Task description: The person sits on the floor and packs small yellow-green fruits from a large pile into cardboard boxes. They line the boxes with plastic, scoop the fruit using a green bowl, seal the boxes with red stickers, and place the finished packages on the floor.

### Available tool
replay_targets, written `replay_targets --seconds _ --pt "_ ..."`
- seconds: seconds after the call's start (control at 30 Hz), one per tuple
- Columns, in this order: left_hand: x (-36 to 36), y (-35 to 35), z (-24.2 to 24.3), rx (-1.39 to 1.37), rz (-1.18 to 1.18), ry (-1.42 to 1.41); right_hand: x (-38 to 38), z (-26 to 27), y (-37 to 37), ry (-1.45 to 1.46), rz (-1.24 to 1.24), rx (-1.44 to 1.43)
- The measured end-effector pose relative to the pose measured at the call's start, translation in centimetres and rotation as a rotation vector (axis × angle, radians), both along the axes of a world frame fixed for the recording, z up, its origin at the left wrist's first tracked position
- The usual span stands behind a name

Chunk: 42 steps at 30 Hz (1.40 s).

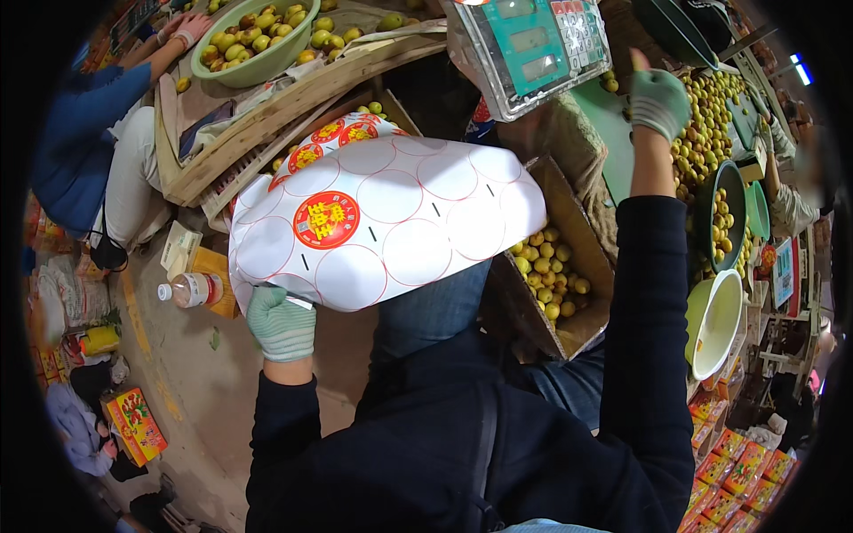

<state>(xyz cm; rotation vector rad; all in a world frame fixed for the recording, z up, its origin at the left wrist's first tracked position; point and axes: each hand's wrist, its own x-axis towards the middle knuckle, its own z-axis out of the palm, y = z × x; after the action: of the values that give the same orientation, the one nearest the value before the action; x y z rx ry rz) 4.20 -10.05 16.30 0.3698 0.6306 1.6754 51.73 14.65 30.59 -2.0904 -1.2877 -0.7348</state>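
Note:
My left hand (281,325), in a pale green knit glove, grips the lower left edge of a large white sticker sheet (406,206). The sheet bends over my lap. Most of its outlined circles are blank, and one near the middle is a red and yellow sticker that bears writing. Up at the right, my gloved right hand (658,101) is held out beside a heap of jujubes (703,126); one bare fingertip points away from me, and its other fingers are hidden. Below the sheet's right end stands an open cardboard box (590,310) with jujubes in it.
A digital scale (526,50) stands ahead. A green basin (256,78) of jujubes sits on a wooden-edged table (300,110), near a co-worker in blue (80,143). Right are a dark basin (733,226) and a pale one (723,326). A plastic bottle (193,290) is at left.

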Motion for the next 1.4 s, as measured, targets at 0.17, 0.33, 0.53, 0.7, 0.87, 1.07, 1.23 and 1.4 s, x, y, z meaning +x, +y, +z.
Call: replay_targets --seconds 0.17,0.33,0.53,0.7,0.87,1.07,1.23,1.4 --pt "1.9 0.7 1.6 -0.188 0.037 0.004 -1.5 -2.9 1.0 -0.104 0.310 -0.141" --pt "2.3 0.2 3.0 -0.135 -0.031 -0.061 -5.2 -1.2 -6.0 -0.001 0.549 0.162" --pt "4.6 -0.5 4.8 -0.018 0.044 0.120 -23.0 -1.0 -18.1 0.382 1.421 -0.064" --pt "5.0 -2.2 6.8 -0.020 0.196 0.298 -27.3 -0.2 -21.5 0.292 1.383 -0.204" --pt "2.4 -6.3 9.6 0.148 0.226 0.403 -29.6 4.2 -22.6 0.269 1.633 0.032" --pt "3.3 -7.1 7.2 0.140 0.219 0.442 -31.0 2.6 -23.3 0.508 1.577 -0.149" --pt "4.6 -6.1 7.0 0.108 0.200 0.261 -31.4 -0.9 -22.9 0.560 1.435 -0.247" --pt "4.6 -5.8 6.0 0.046 0.172 0.245 -31.0 -0.8 -22.7 0.550 1.382 -0.431"
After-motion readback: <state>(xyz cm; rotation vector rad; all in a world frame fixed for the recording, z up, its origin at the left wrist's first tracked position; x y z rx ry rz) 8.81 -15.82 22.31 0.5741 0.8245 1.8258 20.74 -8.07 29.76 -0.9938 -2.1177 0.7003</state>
